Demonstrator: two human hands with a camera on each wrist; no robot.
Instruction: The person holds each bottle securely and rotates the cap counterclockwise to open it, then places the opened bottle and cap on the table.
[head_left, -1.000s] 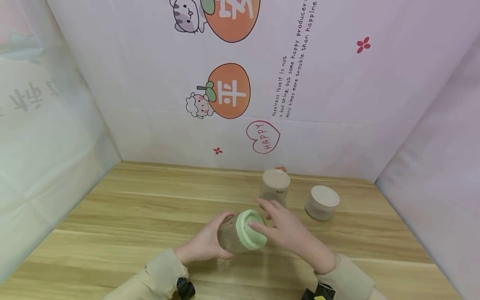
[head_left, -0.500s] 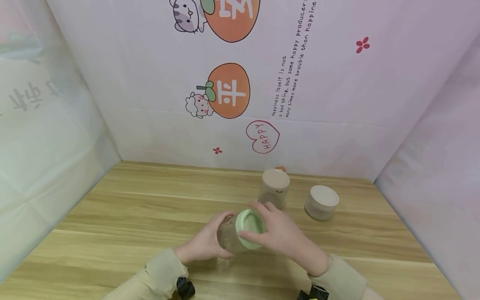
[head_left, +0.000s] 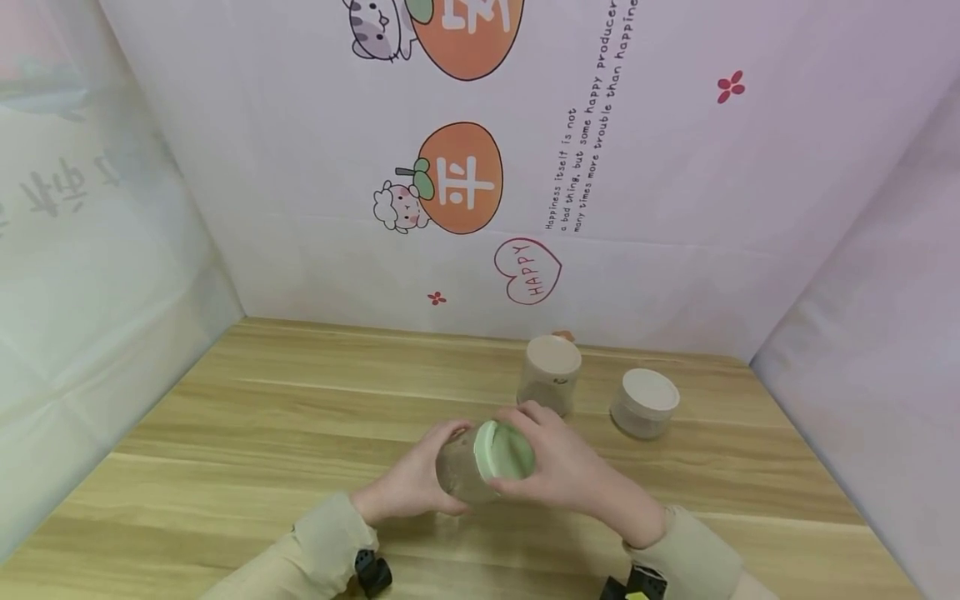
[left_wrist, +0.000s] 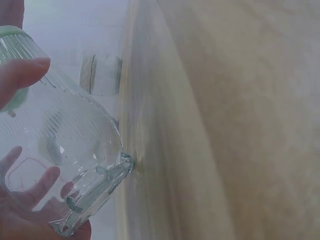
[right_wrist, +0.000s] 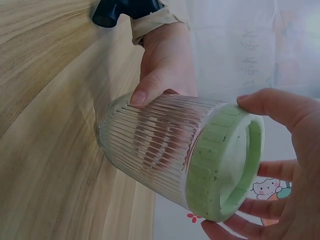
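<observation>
A clear ribbed glass jar [head_left: 456,468] with a light green lid [head_left: 487,450] leans over, its lid end toward the right. My left hand [head_left: 408,485] grips the glass body, thumb on one side and fingers on the other. In the right wrist view the jar's base [right_wrist: 103,127] is close to the wooden table. My right hand [head_left: 566,458] holds the lid by its rim; its thumb and fingers spread around the edge in the right wrist view, the palm facing the lid's top. The left wrist view shows the thick glass bottom [left_wrist: 97,195].
Behind my right hand stands a taller clear jar [head_left: 549,375] with a pale lid. To its right is a short jar [head_left: 645,402] with a white lid. A printed white cloth [head_left: 637,275] rises along the table's [head_left: 300,392] back edge, with more cloth at both sides.
My right hand has moved left onto the green lid, its fingers going from spread beside it to gripping its rim. My left hand and the glass jar have stayed nearly still.
</observation>
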